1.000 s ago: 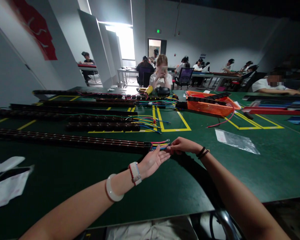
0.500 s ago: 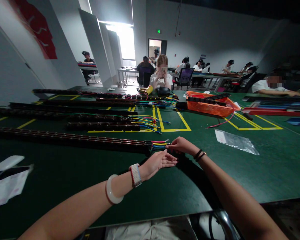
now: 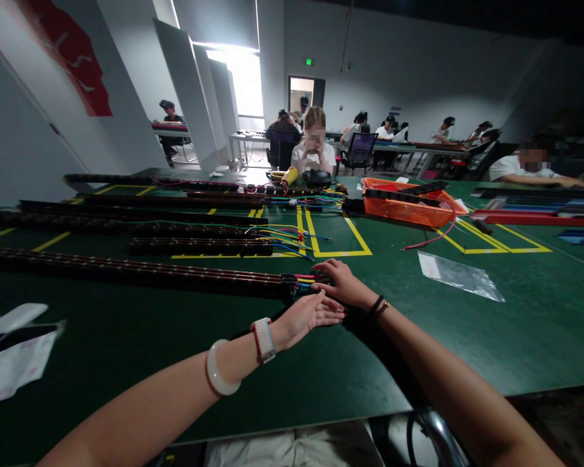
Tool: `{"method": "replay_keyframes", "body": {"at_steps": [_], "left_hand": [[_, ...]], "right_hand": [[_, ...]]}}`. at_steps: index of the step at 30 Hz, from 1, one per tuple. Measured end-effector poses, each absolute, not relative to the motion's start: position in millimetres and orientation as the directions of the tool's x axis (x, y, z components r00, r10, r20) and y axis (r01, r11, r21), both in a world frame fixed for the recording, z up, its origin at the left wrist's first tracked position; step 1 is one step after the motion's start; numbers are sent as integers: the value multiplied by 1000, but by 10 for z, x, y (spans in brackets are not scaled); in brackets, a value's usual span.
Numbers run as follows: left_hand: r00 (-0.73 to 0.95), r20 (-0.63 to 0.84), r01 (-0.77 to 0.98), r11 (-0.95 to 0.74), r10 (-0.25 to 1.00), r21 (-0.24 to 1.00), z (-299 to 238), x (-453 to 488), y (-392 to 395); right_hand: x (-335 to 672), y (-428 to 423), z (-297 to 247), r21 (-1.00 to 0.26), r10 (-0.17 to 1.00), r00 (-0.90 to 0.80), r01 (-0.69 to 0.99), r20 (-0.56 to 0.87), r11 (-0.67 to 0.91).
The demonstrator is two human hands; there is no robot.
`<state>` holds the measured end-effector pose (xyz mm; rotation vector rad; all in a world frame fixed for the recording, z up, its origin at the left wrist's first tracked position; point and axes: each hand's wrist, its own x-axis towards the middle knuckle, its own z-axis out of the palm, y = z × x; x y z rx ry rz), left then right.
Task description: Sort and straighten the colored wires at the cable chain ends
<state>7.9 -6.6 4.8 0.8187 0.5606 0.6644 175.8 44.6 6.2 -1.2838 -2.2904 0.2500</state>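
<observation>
A long black strip lies across the green table, with a bunch of short coloured wires sticking out of its right end. My right hand lies over those wire ends with its fingers curled onto them. Just in front, my left hand is turned palm up, fingers pointing right. Its thumb pinches a thin wire with a small metal terminal at the tip. The two hands almost touch.
Several more black strips with coloured wires lie further back. An orange basket and a clear plastic bag sit to the right, white papers at the left edge. Other people sit across the table and at tables behind.
My right hand has slid left onto the strip's wire ends. My left hand pulled back slightly toward me a second ago, then stayed where it was.
</observation>
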Motion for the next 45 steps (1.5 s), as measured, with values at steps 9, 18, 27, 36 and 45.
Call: {"method": "replay_keyframes", "body": {"at_steps": [9,18,27,36,45], "left_hand": [[674,-256,-352,606,693,713,71,80,-27],[660,-239,-458,633,712,624,64,76,6],[461,-336,-633,569,822,525,54,145,33],[505,-246,-636,550,827,542,17,142,39],[546,-269,-563,586,793,584,30,103,42]], "right_hand": [[1652,477,12,-380,832,-462,742,308,552],[1564,321,160,-46,746,-519,808,418,587],[1550,223,177,365,548,-756,654,359,663],[1713,237,317,144,530,-745,624,406,768],[1936,354,314,165,594,-755,646,278,745]]}}
